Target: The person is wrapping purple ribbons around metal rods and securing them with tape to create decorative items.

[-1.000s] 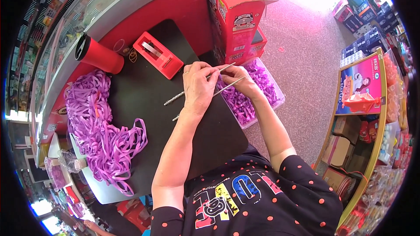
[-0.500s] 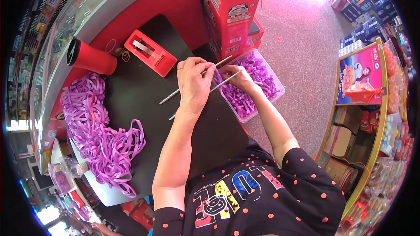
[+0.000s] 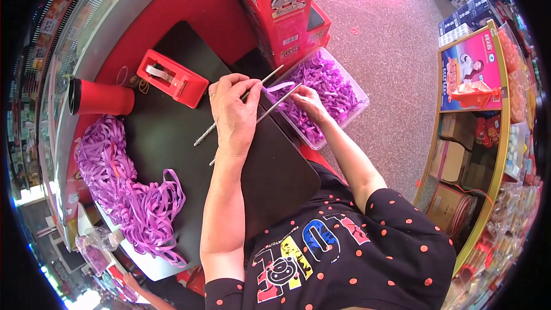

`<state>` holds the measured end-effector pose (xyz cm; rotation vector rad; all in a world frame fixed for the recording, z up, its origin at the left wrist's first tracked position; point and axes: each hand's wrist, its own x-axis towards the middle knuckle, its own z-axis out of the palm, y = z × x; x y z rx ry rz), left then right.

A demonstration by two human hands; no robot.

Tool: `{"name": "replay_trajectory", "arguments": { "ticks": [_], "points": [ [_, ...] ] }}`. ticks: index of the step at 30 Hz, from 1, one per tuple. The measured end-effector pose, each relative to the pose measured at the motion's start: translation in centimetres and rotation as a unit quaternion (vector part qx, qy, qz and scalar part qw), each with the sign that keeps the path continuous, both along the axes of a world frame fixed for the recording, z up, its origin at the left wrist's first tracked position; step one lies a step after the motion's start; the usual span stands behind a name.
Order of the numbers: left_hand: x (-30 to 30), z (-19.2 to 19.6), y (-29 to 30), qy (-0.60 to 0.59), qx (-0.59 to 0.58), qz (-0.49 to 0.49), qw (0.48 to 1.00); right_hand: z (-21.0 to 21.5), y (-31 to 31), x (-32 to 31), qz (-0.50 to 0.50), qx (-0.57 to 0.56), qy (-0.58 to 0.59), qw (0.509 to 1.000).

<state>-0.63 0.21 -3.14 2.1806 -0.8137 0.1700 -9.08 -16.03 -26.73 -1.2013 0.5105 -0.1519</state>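
My left hand (image 3: 234,112) is over the black table's far right part, thumb and forefinger pinched on a short purple ribbon (image 3: 281,86). The ribbon's flat end points right, toward my other hand. A thin metal chopstick (image 3: 274,73) with a twisted lower end passes under my left fingers. Nearly parallel to it lies a second metal chopstick (image 3: 281,100), its upper end at the fingertips of my right hand (image 3: 310,105), which is closed on it. That hand is above a clear plastic tub (image 3: 350,116) full of folded purple ribbon pieces (image 3: 321,74).
A heap of long purple ribbons (image 3: 129,189) covers the left of the black table (image 3: 247,195). Behind it are a red tumbler (image 3: 103,97) and a red tape dispenser (image 3: 186,88). A tall red box (image 3: 284,20) stands beyond the tub; a shelf unit (image 3: 488,161) is at right.
The view has shifted, so most things on the table sit further left. A flat ribbon end now sticks out from my left fingertips. Both chopsticks are still between my hands.
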Motion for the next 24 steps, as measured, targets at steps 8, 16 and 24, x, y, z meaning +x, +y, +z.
{"name": "replay_trajectory", "arguments": {
  "ticks": [8, 16, 24],
  "points": [
    [-0.2, 0.5, -0.1, 0.021, 0.012, -0.001, 1.000, -0.8, 0.3, -0.7, 0.065, -0.095, 0.016, 0.993],
    [-0.3, 0.4, -0.4, 0.023, 0.017, 0.000, 1.000, -3.6, 1.3, -1.8, 0.047, -0.242, 0.106, 0.963],
    [-0.3, 0.5, -0.3, 0.025, 0.017, -0.001, 1.000, -6.2, 3.1, -2.2, -0.030, -0.040, 0.163, 0.985]
  ]
}}
